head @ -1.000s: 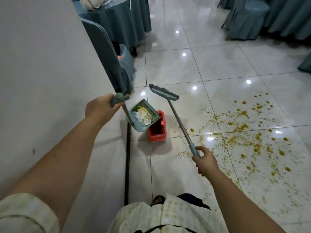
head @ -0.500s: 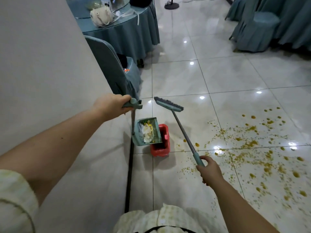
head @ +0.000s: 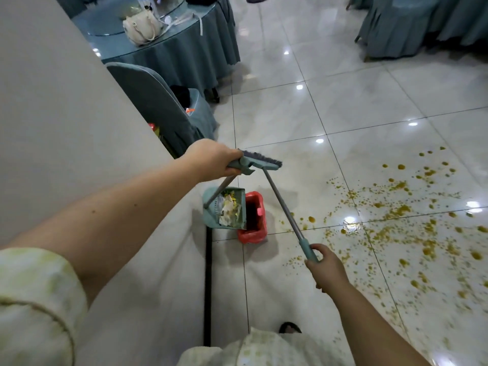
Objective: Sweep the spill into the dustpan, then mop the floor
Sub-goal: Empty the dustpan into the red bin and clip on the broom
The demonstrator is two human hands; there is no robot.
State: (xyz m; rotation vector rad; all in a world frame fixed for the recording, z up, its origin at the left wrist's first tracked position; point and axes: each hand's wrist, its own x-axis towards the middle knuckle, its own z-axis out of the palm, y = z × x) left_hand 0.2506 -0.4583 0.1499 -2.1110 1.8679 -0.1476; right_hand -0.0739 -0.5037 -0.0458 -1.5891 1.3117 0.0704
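Note:
My left hand [head: 211, 161] grips the top handle of a teal long-handled dustpan [head: 228, 210], whose pan hangs tilted beside the wall with white and yellow scraps inside. Right next to the pan stands a small bin with a red liner [head: 252, 219]. My right hand [head: 326, 266] holds the teal grip of a broom [head: 280, 200]; its brush head is raised in the air, just right of my left hand. A yellow spill [head: 396, 223] of many small blobs is scattered over the glossy white tiles on the right.
A pale wall [head: 66, 128] fills the left, with a dark strip at its base. A teal-covered chair [head: 158, 104] stands behind the bin, beside a round teal-clothed table [head: 169, 35] with a white bag. More covered chairs [head: 396, 25] are at the far right.
My left hand has moved right and up with the dustpan handle, now touching the broom head's side. The pan has swung closer to the red bin. The view has tilted upward.

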